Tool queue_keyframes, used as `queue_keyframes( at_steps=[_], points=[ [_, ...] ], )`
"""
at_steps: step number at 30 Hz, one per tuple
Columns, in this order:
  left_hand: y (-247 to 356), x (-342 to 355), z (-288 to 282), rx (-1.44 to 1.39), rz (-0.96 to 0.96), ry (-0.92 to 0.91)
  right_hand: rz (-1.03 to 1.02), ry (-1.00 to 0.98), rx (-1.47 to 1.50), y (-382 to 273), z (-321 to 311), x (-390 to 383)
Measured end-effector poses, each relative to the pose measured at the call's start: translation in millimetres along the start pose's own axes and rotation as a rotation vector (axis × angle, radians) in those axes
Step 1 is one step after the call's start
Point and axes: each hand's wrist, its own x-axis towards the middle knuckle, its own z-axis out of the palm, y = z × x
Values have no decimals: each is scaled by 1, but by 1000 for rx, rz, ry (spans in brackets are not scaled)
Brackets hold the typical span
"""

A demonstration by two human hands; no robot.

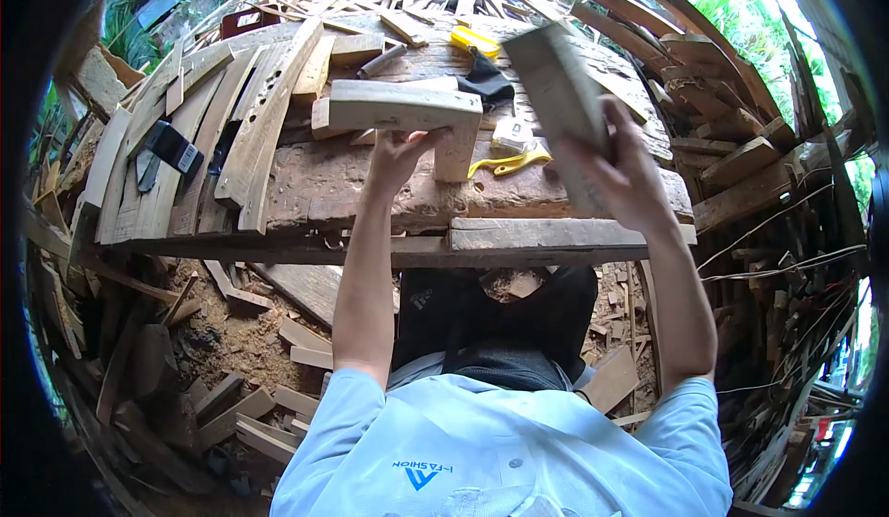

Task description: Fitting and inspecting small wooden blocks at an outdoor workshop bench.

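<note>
My left hand is closed around an L-shaped wooden piece from below, holding it over the workbench. One arm of the piece lies level, and its short leg points down at the right end. My right hand grips a thick wooden block, raised at a tilt to the right of that piece and apart from it. Motion smears the block and my right fingers somewhat. Between the hands, a yellow curved-handled tool and a small clear packet lie on the bench.
Several planks rest side by side at the bench's left, with a black boxy item on them. Farther back are a black cloth, a yellow-handled item and a dark tube. Stacked timber stands right; offcuts and sawdust cover the floor.
</note>
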Motion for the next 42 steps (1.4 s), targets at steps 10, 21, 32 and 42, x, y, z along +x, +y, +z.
queue_keyframes(
  at_steps=[10, 21, 32, 42],
  points=[
    [-7, -1, 2, -21, -70, 18, -231, 276, -82, -9, 8, 2],
    [-4, -2, 3, 28, -21, 51, 103, -208, -406, -16, 20, 29],
    [-6, -16, 36, 90, 110, 143, -148, 195, -48, -14, 9, 42],
    [-3, -36, 42, 215, 133, 237, -10, -57, -552, -13, 38, 30]
  ],
)
